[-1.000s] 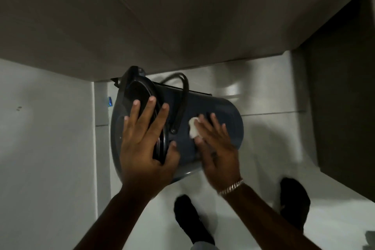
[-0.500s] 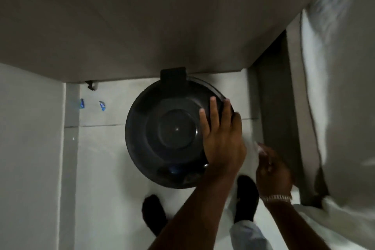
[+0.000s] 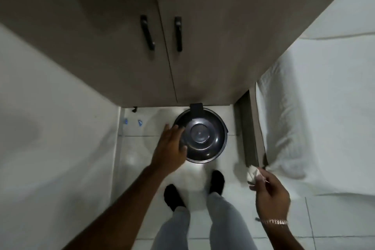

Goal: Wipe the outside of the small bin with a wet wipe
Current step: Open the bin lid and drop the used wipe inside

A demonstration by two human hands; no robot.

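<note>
L hand [image 3: 169, 148] spread, hiding bin [image 3: 203, 138] left rim; R hand [image 3: 271, 193] grip pinching blurred wipe [image 3: 253, 173]

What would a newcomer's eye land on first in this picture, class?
The dark round bin stands upright on the white floor at the centre, just before the cabinet doors, the left hand at its left rim. At lower right the right hand pinches a crumpled white wipe, clear of the bin.

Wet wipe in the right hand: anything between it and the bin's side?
Nothing visible. The right hand pinches the wet wipe off to the right of the bin, with only bare floor tile between them. The left hand rests on the bin's far, left edge.
</note>
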